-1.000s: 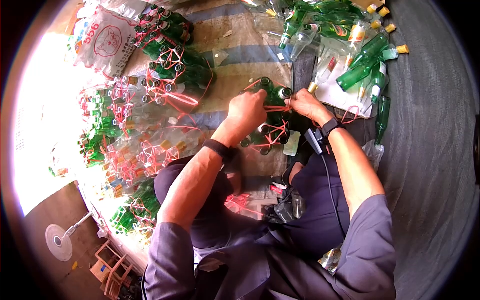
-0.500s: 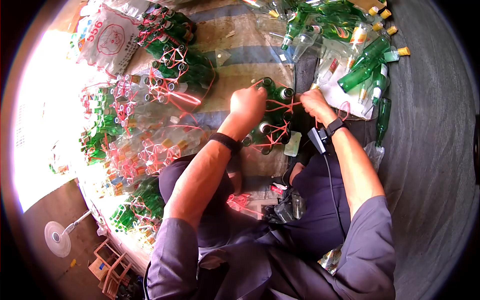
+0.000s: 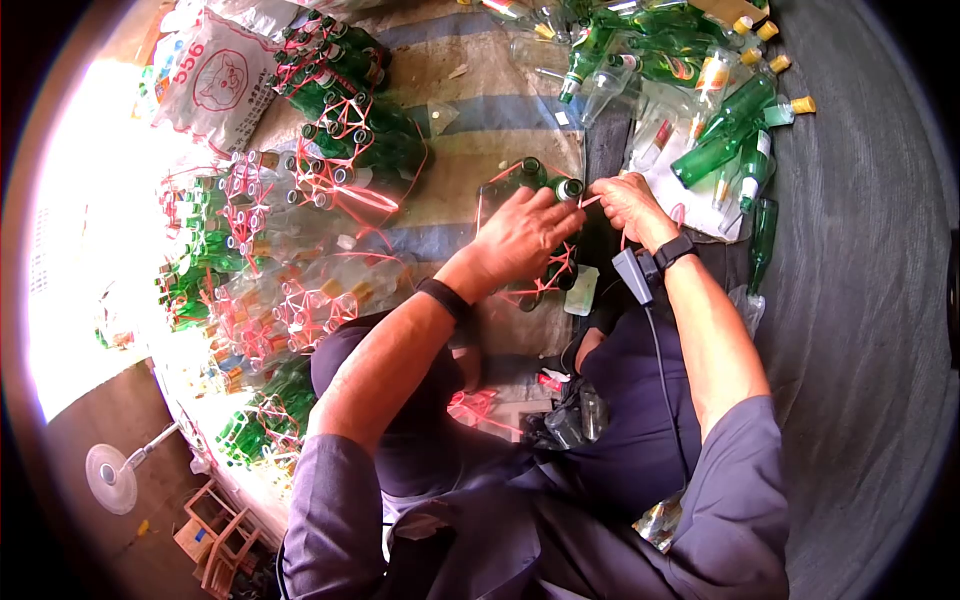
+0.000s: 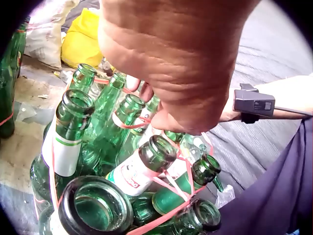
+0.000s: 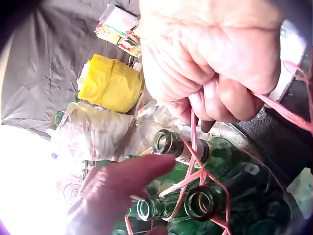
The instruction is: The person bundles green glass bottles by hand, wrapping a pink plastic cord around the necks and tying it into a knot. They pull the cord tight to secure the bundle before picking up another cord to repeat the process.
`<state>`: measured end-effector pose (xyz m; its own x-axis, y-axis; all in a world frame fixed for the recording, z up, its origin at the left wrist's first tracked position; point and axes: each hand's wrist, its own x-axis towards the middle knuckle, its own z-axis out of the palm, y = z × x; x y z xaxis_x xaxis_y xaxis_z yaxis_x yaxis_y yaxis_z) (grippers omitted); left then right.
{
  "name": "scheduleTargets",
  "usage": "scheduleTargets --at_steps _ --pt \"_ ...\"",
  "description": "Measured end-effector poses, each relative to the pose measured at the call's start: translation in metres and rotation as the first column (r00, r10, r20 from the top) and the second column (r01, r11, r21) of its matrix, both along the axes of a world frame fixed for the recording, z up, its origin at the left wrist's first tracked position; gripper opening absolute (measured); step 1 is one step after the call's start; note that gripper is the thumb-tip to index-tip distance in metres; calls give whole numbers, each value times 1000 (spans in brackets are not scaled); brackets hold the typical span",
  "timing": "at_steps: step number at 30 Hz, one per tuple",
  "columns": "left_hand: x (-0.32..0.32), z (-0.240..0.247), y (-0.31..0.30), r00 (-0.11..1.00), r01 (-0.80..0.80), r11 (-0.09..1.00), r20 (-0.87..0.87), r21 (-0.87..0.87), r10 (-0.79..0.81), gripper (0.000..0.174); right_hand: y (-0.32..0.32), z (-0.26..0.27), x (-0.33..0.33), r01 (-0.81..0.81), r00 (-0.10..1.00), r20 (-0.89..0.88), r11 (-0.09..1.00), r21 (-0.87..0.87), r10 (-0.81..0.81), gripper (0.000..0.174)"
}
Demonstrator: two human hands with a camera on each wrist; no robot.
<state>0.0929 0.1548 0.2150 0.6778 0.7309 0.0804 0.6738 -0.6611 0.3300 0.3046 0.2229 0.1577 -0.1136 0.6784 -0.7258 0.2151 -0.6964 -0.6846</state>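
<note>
In the head view, a bare stretch of mat (image 3: 510,130) in the upper middle lets a hand pass between the tied bottles (image 3: 385,150) at upper left and the loose bottles (image 3: 735,105) at upper right. Dark cloth (image 3: 860,330) along the right side gives wide room, past a lone bottle (image 3: 763,245). At centre, the left hand (image 3: 528,235) covers part of the bundle (image 3: 533,172), and pink cord (image 5: 194,134) bars the narrow gap to the right hand (image 3: 630,208). Upright necks in the left wrist view leave only tight gaps, crossed by cord. Knees (image 3: 425,400) block the lower middle.
</note>
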Motion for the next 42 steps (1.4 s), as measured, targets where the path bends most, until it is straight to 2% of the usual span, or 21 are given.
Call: scheduleTargets --at_steps 2,3,7,9,12,14,17,20,22,26,28,29,30,32,33,34,36,38,40,41,42 --pt "4 -9 -1 995 86 995 42 47 -88 54 -3 0 -1 29 999 -38 999 12 -29 18" --pt "5 -10 -1 995 97 995 -38 -2 -97 58 -3 1 -2 60 995 -77 998 23 -58 18" --pt "6 -24 -1 994 110 994 -22 29 -109 59 3 8 -8 20 1000 -8 1000 -2 -20 19" --pt "8 -26 0 993 106 994 -53 28 -104 56 4 9 -9 109 990 -88 992 -62 -115 21" --pt "9 -32 -3 998 66 997 -22 -28 -67 51 3 1 -9 166 976 -131 983 -75 -175 20" --pt "9 -33 -5 998 53 997 -28 -47 -54 50 4 0 -8 221 966 -117 972 -85 -230 21" --pt "9 -33 -7 1000 24 997 -9 -75 -25 48 5 -1 -9 373 926 -62 928 -13 -373 26" --pt "9 -36 -7 1000 15 997 24 -82 -13 47 5 -5 -5 385 921 -64 923 6 -383 27" --pt "7 -37 -9 999 13 997 33 -77 -11 47 6 -7 -4 375 927 0 927 9 -375 28" --pt "7 -38 -11 999 3 996 49 -91 2 43 7 -8 6 370 929 -69 925 84 -365 29" --pt "7 -39 -11 999 -8 997 38 -77 11 42 11 -8 8 339 938 -85 940 37 -335 31" --pt "8 -39 -13 999 -17 997 28 -79 20 41 13 -14 11 317 948 -54 948 42 -314 21" --pt "8 -38 -13 999 -26 996 20 -81 27 40 13 4 9 311 950 -54 949 48 -308 21" --pt "8 -37 -13 1000 -30 995 -5 -99 29 39 12 40 12 -57 998 50 985 161 50 12" --pt "9 -36 -14 999 -36 994 -19 -104 34 39 14 42 12 -67 997 57 984 166 58 12" --pt "9 -36 -14 999 -42 993 -34 -108 39 39 15 44 11 -238 959 217 935 263 183 14" --pt "10 -33 -16 998 -47 995 -50 -88 43 39 17 54 3 -570 773 539 740 358 335 21" --pt "9 -36 -16 997 -48 996 -70 -71 43 39 21 62 -7 -628 736 554 697 345 389 18" --pt "10 -47 -18 998 -59 996 -17 -59 58 41 25 62 -18 -759 637 604 526 384 478 16" --pt "10 -46 -18 998 -63 996 -16 -57 62 41 24 77 -28 -810 571 619 492 319 539 13" --pt "10 -44 -18 998 -62 996 -18 -57 61 42 22 82 -34 -812 568 621 487 320 540 13"
